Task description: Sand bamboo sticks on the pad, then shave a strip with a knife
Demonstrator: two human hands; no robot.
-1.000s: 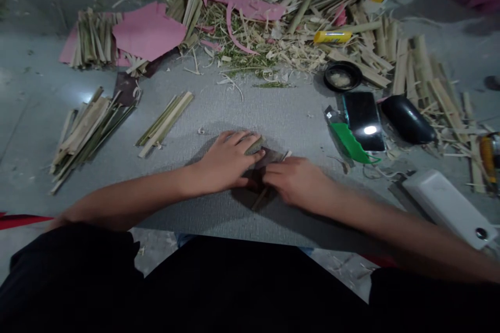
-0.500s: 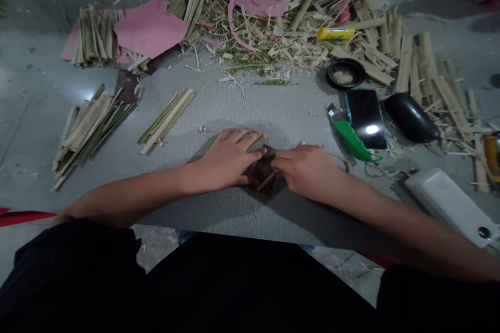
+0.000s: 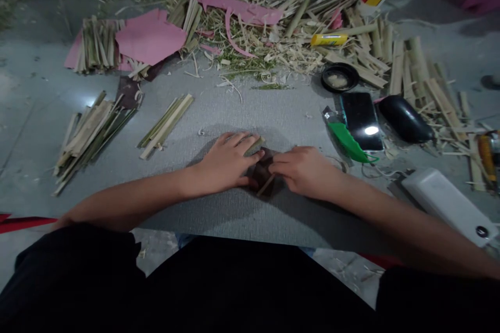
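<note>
Your right hand [image 3: 302, 169] has its grip closed on a thin stick [image 3: 265, 186], which slants out from your fingertips toward the near edge of the grey surface [image 3: 211, 216] and lies over a dark brown piece [image 3: 262, 167]. Your left hand [image 3: 221, 166] rests palm down just beside it, fingers spread, with thumb and forefinger at the brown piece's left side; a pale strip [image 3: 255, 143] shows by its fingertips, but you can't tell whether that grip is holding anything, since the palm hides what lies below. To your left are a small group of split strips [image 3: 166, 126] and, farther out, a larger bundle [image 3: 91, 138]. Well to the right of your hands, a green object [image 3: 347, 141] lies against a dark phone [image 3: 361, 119], with a black rounded object [image 3: 406, 118] just beyond. Shavings [image 3: 299, 57] and pink paper [image 3: 150, 36] spread across the far side.
</note>
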